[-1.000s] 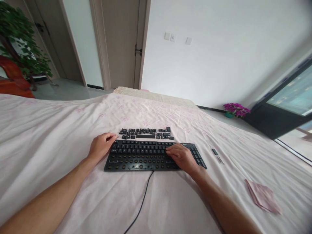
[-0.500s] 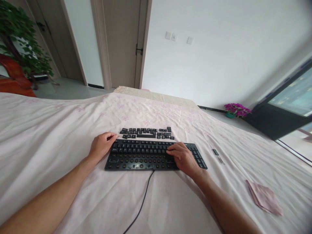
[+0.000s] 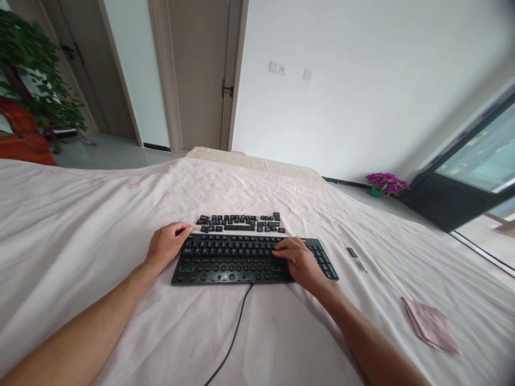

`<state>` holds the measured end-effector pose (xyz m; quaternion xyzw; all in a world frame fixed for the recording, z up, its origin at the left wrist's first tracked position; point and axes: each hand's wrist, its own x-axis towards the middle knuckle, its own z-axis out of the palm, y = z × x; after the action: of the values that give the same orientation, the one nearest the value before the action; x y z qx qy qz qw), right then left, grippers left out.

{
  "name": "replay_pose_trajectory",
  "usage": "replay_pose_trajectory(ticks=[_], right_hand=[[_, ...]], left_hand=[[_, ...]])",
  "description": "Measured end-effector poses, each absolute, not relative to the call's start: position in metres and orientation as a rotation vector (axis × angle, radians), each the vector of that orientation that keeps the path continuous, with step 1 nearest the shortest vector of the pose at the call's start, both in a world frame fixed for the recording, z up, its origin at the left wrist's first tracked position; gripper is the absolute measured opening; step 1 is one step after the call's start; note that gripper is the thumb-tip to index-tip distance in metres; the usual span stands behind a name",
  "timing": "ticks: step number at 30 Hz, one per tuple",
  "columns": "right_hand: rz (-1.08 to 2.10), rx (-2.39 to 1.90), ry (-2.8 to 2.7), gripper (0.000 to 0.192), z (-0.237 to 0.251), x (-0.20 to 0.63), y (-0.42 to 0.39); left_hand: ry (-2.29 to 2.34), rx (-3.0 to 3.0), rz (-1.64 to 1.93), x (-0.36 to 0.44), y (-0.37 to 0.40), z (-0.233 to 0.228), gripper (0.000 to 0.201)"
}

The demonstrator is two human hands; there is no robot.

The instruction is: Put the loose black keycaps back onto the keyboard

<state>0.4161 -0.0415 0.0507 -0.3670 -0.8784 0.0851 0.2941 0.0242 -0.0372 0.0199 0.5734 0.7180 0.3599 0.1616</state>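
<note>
Floral cloth (image 3: 129, 220), rumpled. Keyboard (image 3: 225, 252), lying flat on it, lower key rows bare. Left hand (image 3: 169, 242) at its far left corner, fingers drawn together; right hand (image 3: 298, 261) over its right part, fingers bent close; whether either pinches anything, cannot tell. Loose keys (image 3: 239, 228), just beyond: a careless knock could scatter them.

Looks from head height in 1 view, forward and down over the near keyboard (image 3: 243, 261) to the far wall (image 3: 341, 112)

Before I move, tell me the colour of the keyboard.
The keyboard is black; the head view shows it.
</note>
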Motion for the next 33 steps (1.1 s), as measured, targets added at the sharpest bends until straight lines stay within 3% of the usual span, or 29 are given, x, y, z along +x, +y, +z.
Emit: replay_pose_trajectory(ticks=[9, 18, 33], right_hand=[[0.332, -1.504, -1.984, 0.026, 0.075, 0.445, 0.043], [0.199, -1.638, -2.274, 0.035, 0.066, 0.429, 0.11], [0.229, -1.611, -2.523, 0.032, 0.064, 0.423, 0.134]], left_hand=[[2.016, 1.638, 1.034, 0.023, -0.036, 0.018, 0.036], [2.014, 1.617, 1.028, 0.024, -0.036, 0.02, 0.036], [2.011, 1.628, 1.032, 0.025, -0.037, 0.021, 0.035]])
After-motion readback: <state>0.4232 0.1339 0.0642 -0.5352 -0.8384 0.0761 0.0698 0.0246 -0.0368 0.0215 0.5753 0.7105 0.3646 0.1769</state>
